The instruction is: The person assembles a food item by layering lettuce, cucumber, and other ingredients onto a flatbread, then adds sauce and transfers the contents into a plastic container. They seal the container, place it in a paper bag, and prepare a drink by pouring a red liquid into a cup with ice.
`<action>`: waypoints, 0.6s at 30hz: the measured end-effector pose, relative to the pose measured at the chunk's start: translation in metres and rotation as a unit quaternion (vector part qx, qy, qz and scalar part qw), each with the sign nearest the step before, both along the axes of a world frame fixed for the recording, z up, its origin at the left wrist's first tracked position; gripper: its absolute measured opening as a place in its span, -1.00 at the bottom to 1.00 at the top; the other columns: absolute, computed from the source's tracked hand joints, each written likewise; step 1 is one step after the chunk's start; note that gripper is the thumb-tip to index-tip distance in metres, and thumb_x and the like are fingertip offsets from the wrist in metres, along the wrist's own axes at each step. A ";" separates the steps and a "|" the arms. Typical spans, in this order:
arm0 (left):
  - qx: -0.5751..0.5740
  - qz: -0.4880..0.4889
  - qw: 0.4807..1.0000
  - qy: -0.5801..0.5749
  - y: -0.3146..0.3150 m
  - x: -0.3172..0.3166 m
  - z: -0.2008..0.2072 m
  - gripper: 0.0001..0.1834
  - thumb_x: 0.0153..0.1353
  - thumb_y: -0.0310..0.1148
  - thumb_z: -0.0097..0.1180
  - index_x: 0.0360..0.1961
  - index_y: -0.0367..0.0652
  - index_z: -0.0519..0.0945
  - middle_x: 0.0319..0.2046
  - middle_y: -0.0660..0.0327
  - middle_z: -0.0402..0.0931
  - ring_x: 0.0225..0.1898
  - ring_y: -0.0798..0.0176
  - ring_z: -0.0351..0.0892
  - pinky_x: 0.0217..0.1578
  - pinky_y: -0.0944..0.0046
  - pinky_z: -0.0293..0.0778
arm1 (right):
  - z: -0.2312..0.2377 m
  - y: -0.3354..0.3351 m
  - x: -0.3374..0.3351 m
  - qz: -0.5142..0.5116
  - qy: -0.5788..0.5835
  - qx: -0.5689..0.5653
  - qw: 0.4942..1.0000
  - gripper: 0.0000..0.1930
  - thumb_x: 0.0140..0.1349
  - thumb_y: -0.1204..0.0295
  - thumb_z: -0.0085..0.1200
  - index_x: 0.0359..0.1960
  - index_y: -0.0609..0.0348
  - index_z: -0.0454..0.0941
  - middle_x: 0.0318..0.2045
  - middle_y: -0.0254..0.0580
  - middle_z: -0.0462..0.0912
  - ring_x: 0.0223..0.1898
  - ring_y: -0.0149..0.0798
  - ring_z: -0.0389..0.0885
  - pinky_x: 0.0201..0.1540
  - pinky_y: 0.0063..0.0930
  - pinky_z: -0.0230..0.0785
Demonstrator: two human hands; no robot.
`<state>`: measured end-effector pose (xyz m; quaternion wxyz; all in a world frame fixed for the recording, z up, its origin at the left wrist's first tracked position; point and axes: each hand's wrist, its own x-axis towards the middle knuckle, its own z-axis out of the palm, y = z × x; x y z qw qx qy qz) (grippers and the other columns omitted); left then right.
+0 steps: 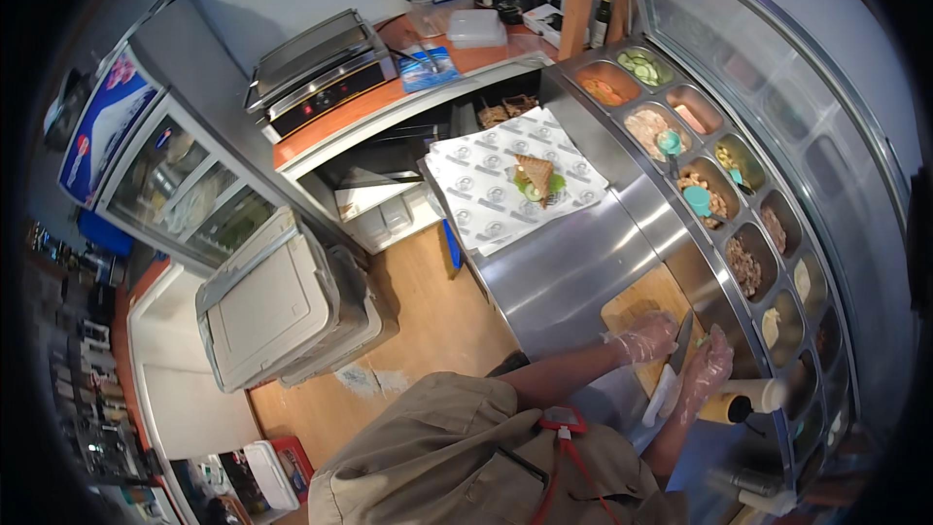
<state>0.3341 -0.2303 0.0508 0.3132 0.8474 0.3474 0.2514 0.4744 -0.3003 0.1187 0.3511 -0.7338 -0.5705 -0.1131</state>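
A long knife (683, 341) with a shiny grey metal blade and a whitish handle is at the right side of the flat, light-brown wooden cutting board (633, 303). Its tip points away from the person. The knife is between the two hands. The left hand (649, 336), in a clear plastic glove, is over the board, just left of the blade. The right hand (709, 367), gloved too, has bent fingers by the board's right edge. I can't tell if either hand grips anything.

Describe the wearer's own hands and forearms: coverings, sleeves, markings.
Left hand and right hand: both in thin, see-through, wrinkled plastic gloves. Forearms bare, no sleeves showing along them. No markings or cables that I can make out on either arm. Also worn: tan garment, red lanyard.
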 end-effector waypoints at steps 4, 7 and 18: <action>-0.014 -0.026 0.998 -0.052 -0.006 -0.022 0.019 -0.78 0.11 -0.29 0.24 -0.26 -0.17 0.66 -0.27 -0.04 0.63 -0.15 -0.17 0.62 -0.08 -0.05 0.52 | 0.007 -0.006 -0.042 0.086 0.080 0.065 0.991 -0.62 0.20 0.66 -0.01 0.06 0.32 0.62 -0.26 0.08 0.66 -0.24 0.05 0.64 -0.11 -0.14 0.49; -0.095 0.077 0.992 -0.031 -0.014 -0.051 0.031 -0.78 0.12 -0.28 0.25 -0.25 -0.15 0.70 -0.26 -0.04 0.64 -0.15 -0.14 0.63 -0.10 -0.03 0.52 | -0.001 -0.004 -0.074 0.179 0.103 0.128 0.970 -0.64 0.19 0.67 -0.02 0.03 0.33 0.63 -0.22 0.03 0.64 -0.19 0.00 0.63 -0.08 -0.18 0.48; -0.088 0.292 0.924 -0.231 0.003 -0.231 0.071 -0.84 0.19 -0.41 0.28 -0.46 -0.24 0.58 -0.52 0.13 0.52 -0.47 0.31 0.45 -0.37 0.21 0.43 | -0.014 0.038 -0.208 0.263 0.310 -0.044 0.912 -0.64 0.18 0.76 -0.08 -0.05 0.25 0.65 -0.17 -0.11 0.64 -0.19 -0.23 0.61 -0.05 -0.37 0.48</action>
